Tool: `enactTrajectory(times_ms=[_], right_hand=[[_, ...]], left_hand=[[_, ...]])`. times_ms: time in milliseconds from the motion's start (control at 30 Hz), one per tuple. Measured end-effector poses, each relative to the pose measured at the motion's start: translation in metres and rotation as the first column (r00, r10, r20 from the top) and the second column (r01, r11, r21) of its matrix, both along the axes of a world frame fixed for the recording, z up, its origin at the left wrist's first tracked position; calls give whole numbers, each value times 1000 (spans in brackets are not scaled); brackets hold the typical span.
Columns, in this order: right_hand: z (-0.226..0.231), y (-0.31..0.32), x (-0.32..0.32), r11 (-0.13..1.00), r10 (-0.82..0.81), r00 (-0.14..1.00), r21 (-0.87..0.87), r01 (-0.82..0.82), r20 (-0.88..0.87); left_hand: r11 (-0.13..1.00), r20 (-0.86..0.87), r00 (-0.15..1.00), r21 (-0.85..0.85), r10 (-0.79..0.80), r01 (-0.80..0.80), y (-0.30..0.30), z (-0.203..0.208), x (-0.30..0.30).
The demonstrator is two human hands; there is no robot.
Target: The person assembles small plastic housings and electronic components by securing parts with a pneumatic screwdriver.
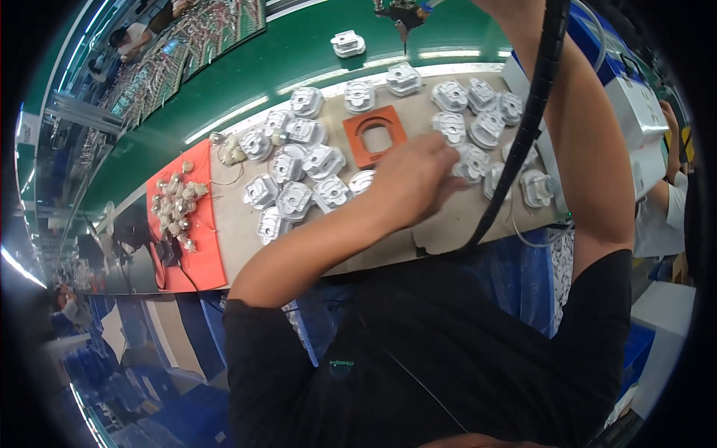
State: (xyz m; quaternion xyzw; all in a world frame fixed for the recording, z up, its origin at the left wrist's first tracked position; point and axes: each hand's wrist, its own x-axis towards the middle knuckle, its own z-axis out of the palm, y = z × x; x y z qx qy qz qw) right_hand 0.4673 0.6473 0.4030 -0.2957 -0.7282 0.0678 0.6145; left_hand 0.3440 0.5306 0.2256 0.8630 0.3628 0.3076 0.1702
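My left hand [420,178] reaches across the bench, its partly bent fingers apart at the edge of a white plastic housing [472,163]. No housing is seen lifted in it. Close to its knuckles lies an orange square block [355,151] with a rounded opening. My right arm stretches up to the top edge, where only the base of my right hand [511,9] shows; its fingers are out of the picture. Left of that hand, a dark tool with a thin pointed tip [403,16] hangs over the green surface. Whether my right hand touches it cannot be seen.
Several white housings [293,200] lie left of the block, others [487,127] to its right. One housing [347,44] sits on the green surface [287,45]. Small pale parts [178,205] rest on a red-orange sheet [198,257]. A black wrapped cable [523,142] crosses before my right arm.
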Motion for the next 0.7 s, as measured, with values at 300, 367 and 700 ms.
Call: enactTrajectory(times_ms=[300, 367, 700], right_hand=[[-105, -33, 37, 998, -56, 998, -21, 56, -7], [-118, -44, 42, 940, -60, 998, -337, 61, 12], [-133, -71, 82, 828, 23, 926, -526, 193, 376]], left_hand=[[868, -280, 838, -34, 468, -496, 207, 18, -140], [897, -413, 814, 17, 408, -441, 260, 1, -149], [918, -377, 863, -69, 337, -389, 294, -19, -149]])
